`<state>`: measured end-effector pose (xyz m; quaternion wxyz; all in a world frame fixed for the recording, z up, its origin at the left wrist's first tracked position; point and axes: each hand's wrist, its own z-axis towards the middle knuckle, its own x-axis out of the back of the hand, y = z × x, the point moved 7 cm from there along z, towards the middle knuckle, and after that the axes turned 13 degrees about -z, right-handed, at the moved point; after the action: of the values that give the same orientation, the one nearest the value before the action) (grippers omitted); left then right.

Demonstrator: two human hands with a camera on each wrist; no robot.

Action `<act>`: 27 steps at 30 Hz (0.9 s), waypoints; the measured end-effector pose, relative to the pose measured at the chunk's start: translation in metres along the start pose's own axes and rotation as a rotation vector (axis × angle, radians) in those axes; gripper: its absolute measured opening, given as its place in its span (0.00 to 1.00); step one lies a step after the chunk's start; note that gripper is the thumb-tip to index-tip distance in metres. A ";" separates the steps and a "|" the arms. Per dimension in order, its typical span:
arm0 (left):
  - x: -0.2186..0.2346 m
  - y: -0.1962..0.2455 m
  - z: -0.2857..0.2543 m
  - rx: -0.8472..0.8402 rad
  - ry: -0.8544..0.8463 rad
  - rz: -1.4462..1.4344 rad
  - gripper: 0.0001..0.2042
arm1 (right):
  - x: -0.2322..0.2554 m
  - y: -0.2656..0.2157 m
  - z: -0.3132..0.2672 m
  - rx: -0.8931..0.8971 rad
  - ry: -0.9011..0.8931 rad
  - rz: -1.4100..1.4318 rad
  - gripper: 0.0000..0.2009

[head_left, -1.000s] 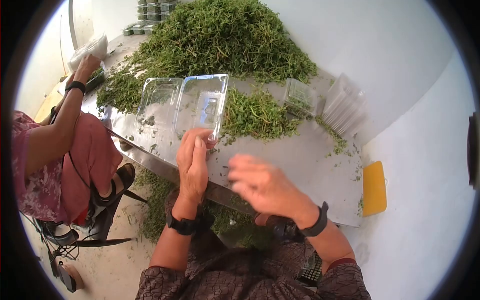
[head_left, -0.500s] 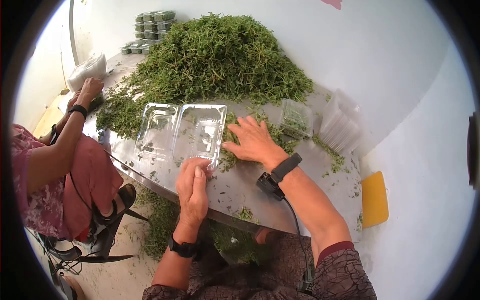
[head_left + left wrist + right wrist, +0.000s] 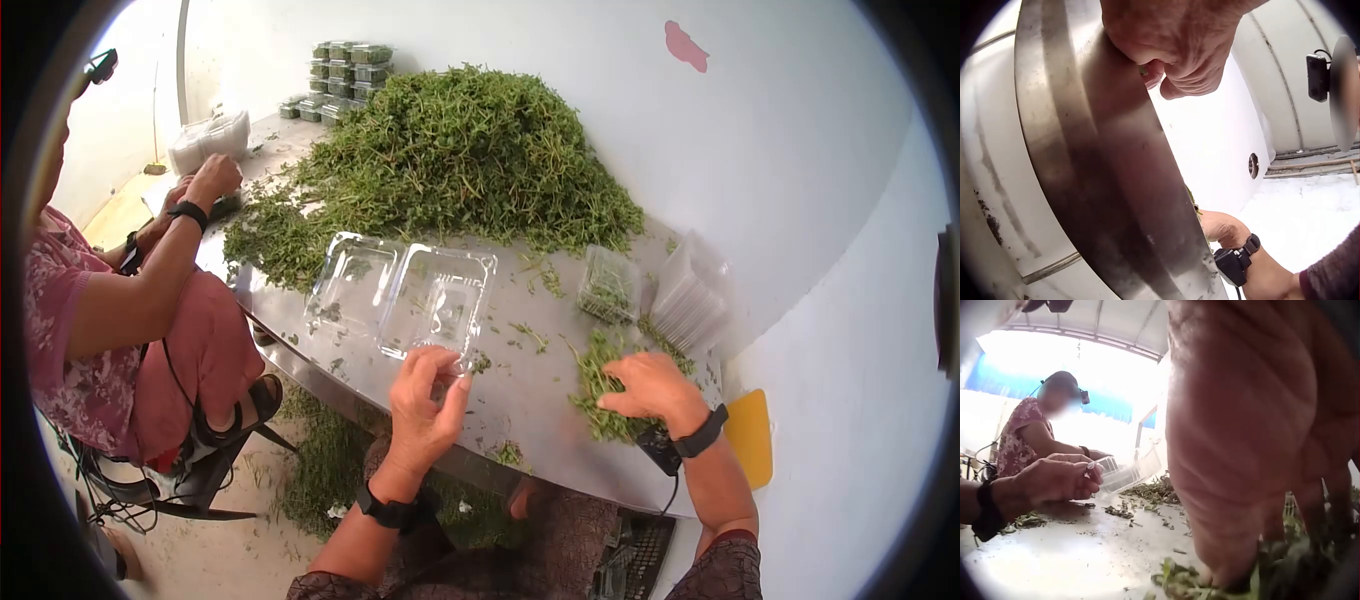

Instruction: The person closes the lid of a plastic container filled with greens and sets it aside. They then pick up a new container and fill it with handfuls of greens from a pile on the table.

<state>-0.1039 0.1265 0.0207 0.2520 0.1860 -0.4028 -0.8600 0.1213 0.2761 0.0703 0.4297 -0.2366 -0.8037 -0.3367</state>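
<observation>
An unfolded clear plastic container (image 3: 437, 300) lies on the metal table, its two halves side by side. My left hand (image 3: 428, 408) pinches its near corner between thumb and fingers; the right wrist view shows this pinch too, at the left hand (image 3: 1054, 481). To the right, my right hand (image 3: 655, 388) has its fingers curled over a clump of green sprigs (image 3: 603, 385) on the table. In the right wrist view the palm (image 3: 1241, 425) fills much of the frame, with greens (image 3: 1285, 569) under the fingers.
A large heap of greens (image 3: 470, 160) covers the table's back. A filled box (image 3: 608, 285) and stacked empty containers (image 3: 690, 295) stand right. Filled boxes (image 3: 340, 75) are piled behind. Another person (image 3: 150, 290) sits left. A yellow board (image 3: 748, 438) is beyond the table's right edge (image 3: 560, 480).
My right hand has moved right and toward me, and the small pile of greens beside the container now lies under it. My left hand has kept hold of the container's corner.
</observation>
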 end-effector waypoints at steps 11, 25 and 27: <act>0.007 0.029 0.006 -0.154 -0.048 0.131 0.15 | 0.096 0.026 0.072 -0.046 0.476 0.129 0.39; 0.016 -0.001 0.008 -0.067 -0.115 0.276 0.18 | 0.179 0.074 0.219 -0.284 0.641 0.366 0.56; 0.013 -0.004 0.004 -0.051 -0.154 0.338 0.18 | 0.183 0.077 0.240 -0.316 0.636 0.363 0.57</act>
<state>-0.1180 0.1231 0.0190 0.3659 0.0427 -0.4245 -0.8271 -0.0498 0.5225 0.1547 0.6681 -0.3220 -0.5139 -0.4312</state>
